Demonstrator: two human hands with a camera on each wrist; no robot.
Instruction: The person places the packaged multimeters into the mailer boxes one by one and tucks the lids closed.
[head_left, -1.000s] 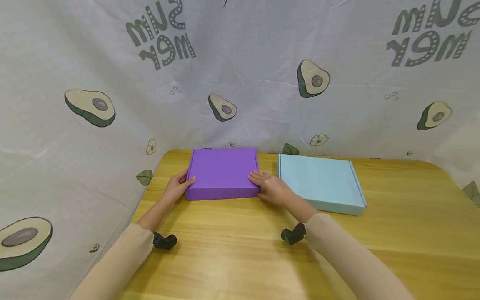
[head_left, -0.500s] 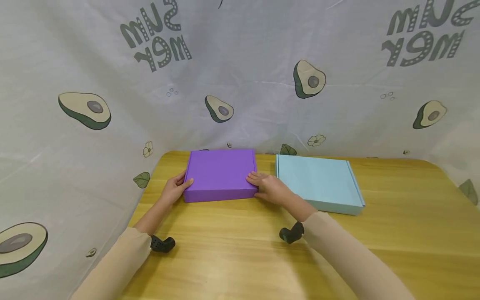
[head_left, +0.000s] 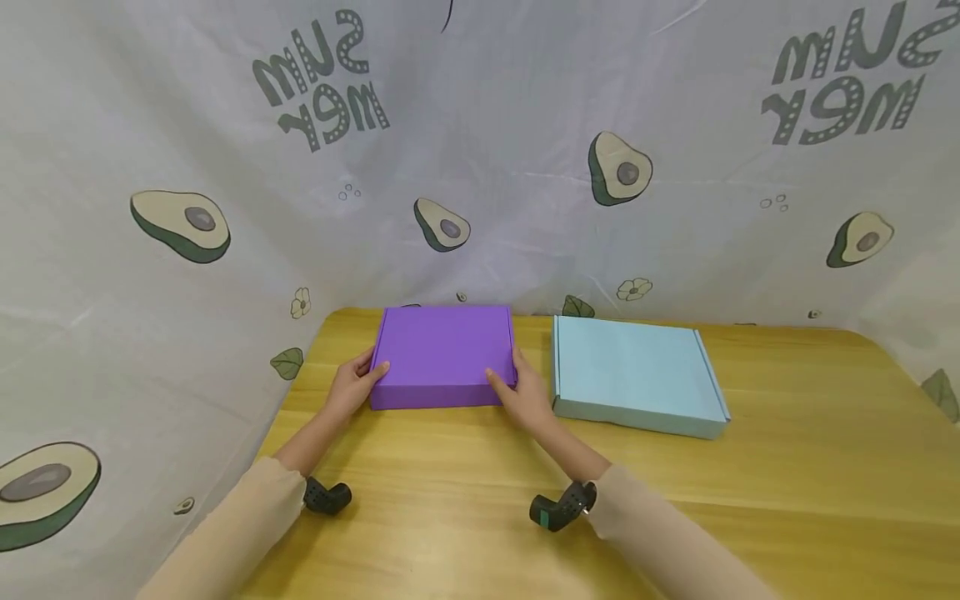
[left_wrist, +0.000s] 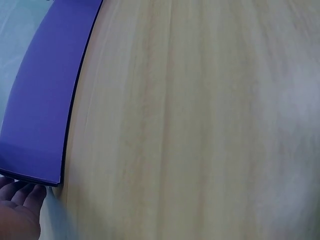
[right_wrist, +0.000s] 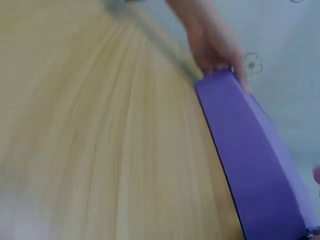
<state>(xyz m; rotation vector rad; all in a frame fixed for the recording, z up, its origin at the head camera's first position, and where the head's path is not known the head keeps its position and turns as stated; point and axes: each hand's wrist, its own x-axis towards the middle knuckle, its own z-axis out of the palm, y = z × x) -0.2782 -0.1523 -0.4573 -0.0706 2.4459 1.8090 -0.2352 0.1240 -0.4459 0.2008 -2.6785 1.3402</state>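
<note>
A shallow purple cardboard box (head_left: pixel 446 346) lies flat at the back left of the wooden table, its lid down. My left hand (head_left: pixel 348 387) grips its left end near the front corner, thumb on the top and fingers along the side. At the opposite end my right hand (head_left: pixel 528 396) holds the front right corner, thumb over the top and fingers against the right side. In the left wrist view the left hand's fingers (left_wrist: pixel 22 195) touch the box's end. Only a sliver of the right hand shows at the edge of the right wrist view.
A light blue cardboard box (head_left: pixel 637 375) sits to the right of the purple one, a short gap away. Behind the wooden table (head_left: pixel 450 517) hangs a white cloth (head_left: pixel 510 108) printed with avocados. Black devices are strapped to both wrists.
My right hand has turned and shifted: its fingers lay over the box's top right edge and now run down the side, thumb on top. The left hand keeps its hold.
</note>
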